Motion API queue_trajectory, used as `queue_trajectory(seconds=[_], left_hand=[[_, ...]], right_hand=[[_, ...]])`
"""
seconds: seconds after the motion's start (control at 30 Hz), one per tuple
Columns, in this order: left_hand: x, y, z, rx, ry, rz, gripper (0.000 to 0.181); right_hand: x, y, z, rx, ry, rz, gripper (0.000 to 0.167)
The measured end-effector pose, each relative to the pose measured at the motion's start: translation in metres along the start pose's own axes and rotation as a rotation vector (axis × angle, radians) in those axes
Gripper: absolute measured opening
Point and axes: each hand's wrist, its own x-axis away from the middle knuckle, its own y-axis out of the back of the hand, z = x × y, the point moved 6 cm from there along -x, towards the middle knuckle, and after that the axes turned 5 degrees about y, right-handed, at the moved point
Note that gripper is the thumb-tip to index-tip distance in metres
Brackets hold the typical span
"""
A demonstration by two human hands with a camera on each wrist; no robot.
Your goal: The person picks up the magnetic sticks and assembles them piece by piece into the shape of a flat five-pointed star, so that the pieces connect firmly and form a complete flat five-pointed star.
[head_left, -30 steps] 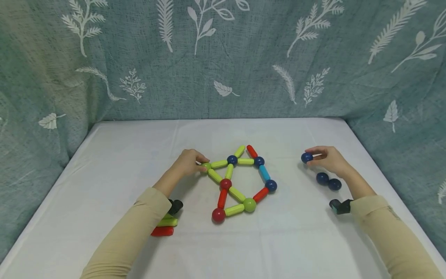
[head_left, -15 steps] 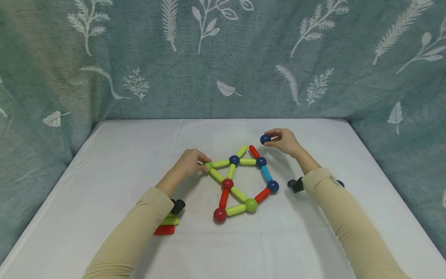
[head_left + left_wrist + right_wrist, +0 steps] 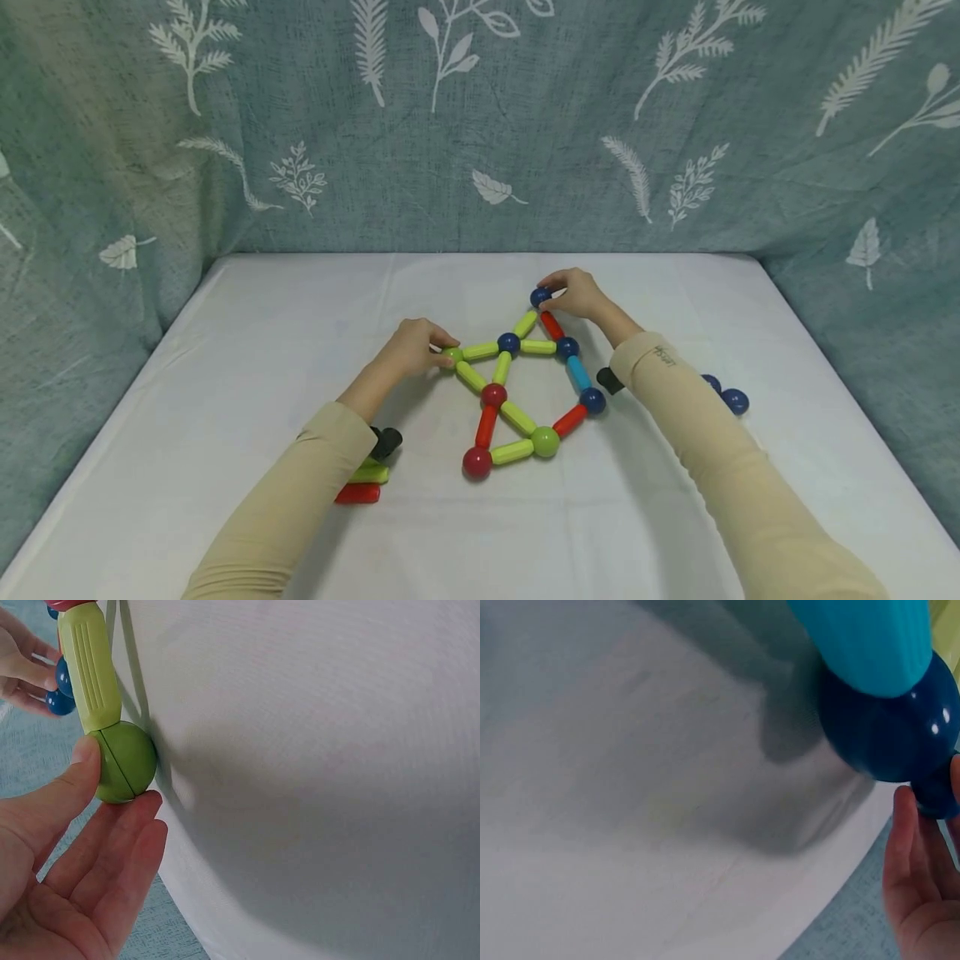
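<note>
A flat frame of coloured rods and balls lies on the table. At its left corner, my left hand [image 3: 411, 348] pinches a green ball [image 3: 452, 357] between thumb and fingers; the left wrist view shows a green rod [image 3: 90, 667] joined to that ball. My right hand [image 3: 581, 296] grips a dark blue ball [image 3: 540, 297] at the far end of the frame. This ball is at the tips of a green rod [image 3: 526, 323] and a red rod [image 3: 552, 326]; whether it touches them I cannot tell. In the right wrist view, a nearer blue ball [image 3: 889, 724] partly covers it.
Loose blue balls [image 3: 736, 402] sit right of the frame, partly behind the right sleeve [image 3: 705, 417]. Spare red [image 3: 358, 493] and green rods [image 3: 369, 474] lie by the left forearm. A patterned curtain [image 3: 480, 125] hangs behind the white table [image 3: 600, 533].
My right hand has carried the blue ball leftward from the table's right side to the frame's far tip. My left hand has kept its hold on the green ball.
</note>
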Motion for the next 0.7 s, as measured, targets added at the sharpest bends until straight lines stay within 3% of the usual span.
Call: queue_trajectory(seconds=[0.47, 0.6, 0.7], left_hand=[[0.000, 0.001, -0.001, -0.019, 0.000, -0.008, 0.029], [0.001, 0.000, -0.001, -0.010, 0.009, -0.007, 0.029], [0.002, 0.000, -0.001, -0.005, 0.011, -0.009, 0.029]], right_hand=[[0.001, -0.007, -0.003, 0.017, -0.021, 0.109, 0.041], [0.006, -0.005, -0.008, -0.068, -0.021, 0.115, 0.043], [0.016, 0.002, -0.012, -0.163, -0.002, 0.076, 0.043]])
